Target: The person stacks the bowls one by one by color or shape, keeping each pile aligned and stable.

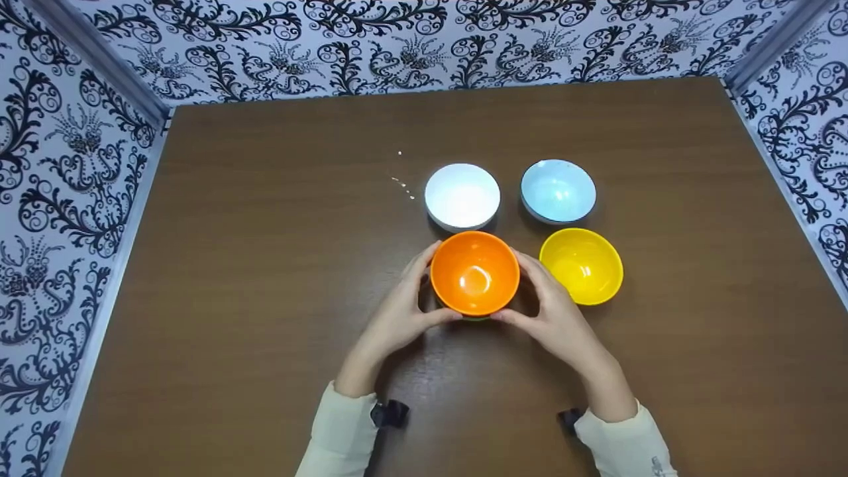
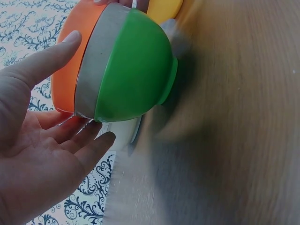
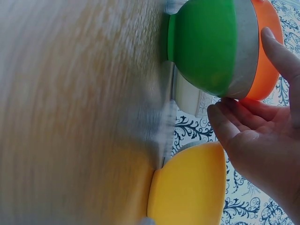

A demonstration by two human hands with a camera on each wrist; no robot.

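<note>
Both hands are round a stack of nested bowls at the near middle of the table. On top is an orange bowl (image 1: pixel 475 273); in the left wrist view a grey bowl (image 2: pixel 96 61) and a green bowl (image 2: pixel 136 68) show beneath it. My left hand (image 1: pixel 401 308) grips the stack's left side, its thumb on the orange wall. From the right, my right hand (image 1: pixel 556 318) holds it likewise, thumb in front and fingers behind. The green foot ring (image 3: pixel 171 37) is close over the table. Just beyond the stack is a white bowl (image 1: pixel 462 195).
A yellow bowl (image 1: pixel 582 266) stands right beside my right hand, with a light blue bowl (image 1: pixel 558 190) behind it. Several tiny white specks (image 1: pixel 404 187) lie left of the white bowl. Patterned panels (image 1: pixel 285 53) border the wooden table (image 1: pixel 265 199) at the back and sides.
</note>
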